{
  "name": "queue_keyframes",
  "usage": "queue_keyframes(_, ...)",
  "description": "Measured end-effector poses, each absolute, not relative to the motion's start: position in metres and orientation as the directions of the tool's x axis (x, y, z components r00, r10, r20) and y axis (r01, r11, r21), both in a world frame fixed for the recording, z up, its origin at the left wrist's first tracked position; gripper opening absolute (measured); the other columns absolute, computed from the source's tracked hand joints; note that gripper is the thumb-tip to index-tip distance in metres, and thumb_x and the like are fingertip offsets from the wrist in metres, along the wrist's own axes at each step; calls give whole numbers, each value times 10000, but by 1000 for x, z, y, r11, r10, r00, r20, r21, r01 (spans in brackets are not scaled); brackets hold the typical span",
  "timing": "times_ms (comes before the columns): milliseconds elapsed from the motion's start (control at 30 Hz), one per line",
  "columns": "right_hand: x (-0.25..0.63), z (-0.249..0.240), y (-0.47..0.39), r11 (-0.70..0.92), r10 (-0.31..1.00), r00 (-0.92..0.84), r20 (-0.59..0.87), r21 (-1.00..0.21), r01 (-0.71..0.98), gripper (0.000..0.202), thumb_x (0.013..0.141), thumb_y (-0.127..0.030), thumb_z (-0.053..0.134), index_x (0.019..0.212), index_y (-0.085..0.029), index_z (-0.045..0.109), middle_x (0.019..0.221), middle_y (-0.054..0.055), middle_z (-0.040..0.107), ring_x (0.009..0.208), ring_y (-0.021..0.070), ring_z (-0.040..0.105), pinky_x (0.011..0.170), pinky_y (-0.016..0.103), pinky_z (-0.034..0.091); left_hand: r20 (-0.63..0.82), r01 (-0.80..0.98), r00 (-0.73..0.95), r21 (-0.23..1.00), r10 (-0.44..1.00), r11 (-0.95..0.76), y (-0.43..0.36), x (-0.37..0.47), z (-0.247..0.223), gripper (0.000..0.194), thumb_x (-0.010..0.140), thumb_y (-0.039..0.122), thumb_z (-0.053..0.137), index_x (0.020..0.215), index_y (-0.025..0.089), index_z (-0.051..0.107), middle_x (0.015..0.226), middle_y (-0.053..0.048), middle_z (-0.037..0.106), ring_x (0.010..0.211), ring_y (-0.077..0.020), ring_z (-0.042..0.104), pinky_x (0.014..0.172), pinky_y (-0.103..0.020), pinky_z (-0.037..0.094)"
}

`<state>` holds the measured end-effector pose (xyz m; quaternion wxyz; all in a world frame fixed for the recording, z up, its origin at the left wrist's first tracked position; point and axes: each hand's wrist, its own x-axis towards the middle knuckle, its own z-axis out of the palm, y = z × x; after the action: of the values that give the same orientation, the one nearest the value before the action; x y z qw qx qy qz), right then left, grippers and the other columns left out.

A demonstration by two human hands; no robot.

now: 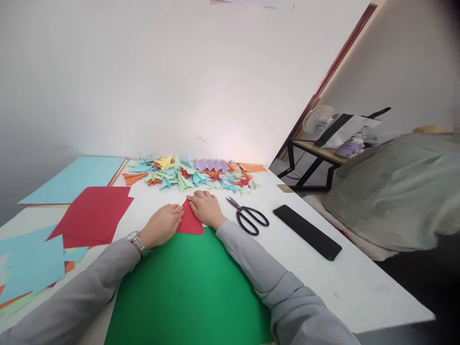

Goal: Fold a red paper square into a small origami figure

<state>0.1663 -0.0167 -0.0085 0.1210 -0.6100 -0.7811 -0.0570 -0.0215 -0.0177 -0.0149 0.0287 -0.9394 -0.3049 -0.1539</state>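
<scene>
A small piece of red paper (190, 222), folded to a point at its top, lies at the far edge of a large green sheet (194, 287). My left hand (163, 224), with a watch at the wrist, has its fingers bent onto the left edge of the red paper; its thumb is hidden. At the paper's upper right side, my right hand (207, 209) is closed with its fingertips on the folded tip. To the right of that hand lie black-handled scissors (247, 215). Behind both hands is a pile of small folded paper planes (183, 175) in several colours.
On the left are stacked red sheets (93, 213), loose light-blue sheets (39, 258) and a larger light-blue stack (75, 179). A long black case (307, 231) rests on the right of the white table (359, 297). Beyond its edge sits another person (391, 196).
</scene>
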Motion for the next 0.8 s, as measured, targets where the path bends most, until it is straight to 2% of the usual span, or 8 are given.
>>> queue_keyframes(267, 165, -5, -18, 231, 952, -215, 216, -52, 972, 404, 972, -361, 286, 1291, -311, 529, 1297, 73, 536, 1159, 239, 454, 905, 397, 378, 257, 616, 747, 81, 614, -784, -42, -47, -16, 402, 947, 218, 304, 1186, 161, 622, 1256, -103, 625, 1247, -233, 507, 1058, -468, 392)
queue_keyframes(500, 167, -9, -16, 243, 946, -216, 243, -84, 966, 407, 970, -366, 282, 1277, -309, 543, 1287, 66, 545, 1149, 244, 457, 903, 394, 371, 218, 635, 745, 58, 631, -770, -54, -55, -9, 395, 955, 215, 304, 1207, 155, 602, 1288, -100, 603, 1261, -228, 493, 1076, -456, 375)
queue_keyframes(667, 167, -10, -16, 252, 941, -220, 259, -100, 962, 403, 964, -368, 293, 1264, -310, 555, 1276, 59, 554, 1145, 249, 459, 900, 399, 370, 243, 630, 745, 50, 621, -775, -61, -56, -7, 377, 949, 203, 312, 1138, 173, 636, 1234, -95, 639, 1226, -231, 526, 1070, -463, 378)
queue_keyframes(800, 167, -8, -16, 251, 943, -220, 250, -101, 963, 404, 967, -369, 290, 1266, -306, 553, 1275, 67, 552, 1141, 250, 459, 898, 400, 363, 216, 642, 724, 138, 655, -754, -64, -60, 4, 372, 938, 221, 315, 1039, 204, 672, 1146, -78, 686, 1197, -222, 550, 1052, -424, 397)
